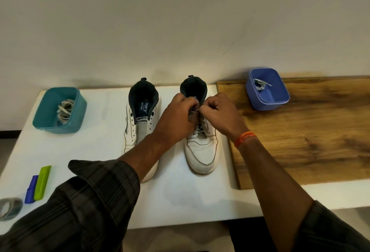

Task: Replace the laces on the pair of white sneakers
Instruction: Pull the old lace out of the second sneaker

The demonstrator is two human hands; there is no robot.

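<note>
Nearby, both hands (197,109) hide right sneaker (201,147) eyelets, prob. pinching lace.

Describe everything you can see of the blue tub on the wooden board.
The blue tub looks like plastic, squarish with rounded corners and no lid. It stands upright at the far end of the wooden board, near the wall, to the right of both sneakers. A small bundle of grey-white lace lies inside against its far wall. No hand touches it.
</note>
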